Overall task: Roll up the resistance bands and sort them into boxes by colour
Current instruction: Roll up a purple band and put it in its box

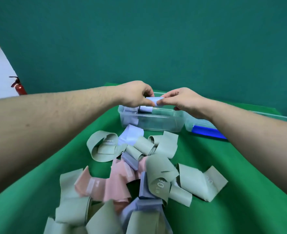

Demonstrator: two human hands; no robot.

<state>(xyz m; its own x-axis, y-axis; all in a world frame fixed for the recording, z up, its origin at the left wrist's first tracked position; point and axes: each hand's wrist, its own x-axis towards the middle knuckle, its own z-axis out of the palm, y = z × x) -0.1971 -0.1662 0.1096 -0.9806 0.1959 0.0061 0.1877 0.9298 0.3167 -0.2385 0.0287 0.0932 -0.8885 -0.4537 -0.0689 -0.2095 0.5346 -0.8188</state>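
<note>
Teal wall [156, 39] behind, green surface [223, 183] in front, strewn with a pile of loose bands [131, 174] in sage, pink and lilac. At the far edge sits a clear box [156, 122] with lilac rolls [146, 109] already inside. Both hands pinch one lilac roll [153, 99] just above it: left hand [136, 95] on one end, right hand [185, 100] on the other. Best keep the coil tight and lower it snug beside the others before letting go.

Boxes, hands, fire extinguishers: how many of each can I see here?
Boxes: 2, middle box and right box
Hands: 2, left hand and right hand, both pinching a lilac roll
Extinguisher: 1
Total: 5
</note>
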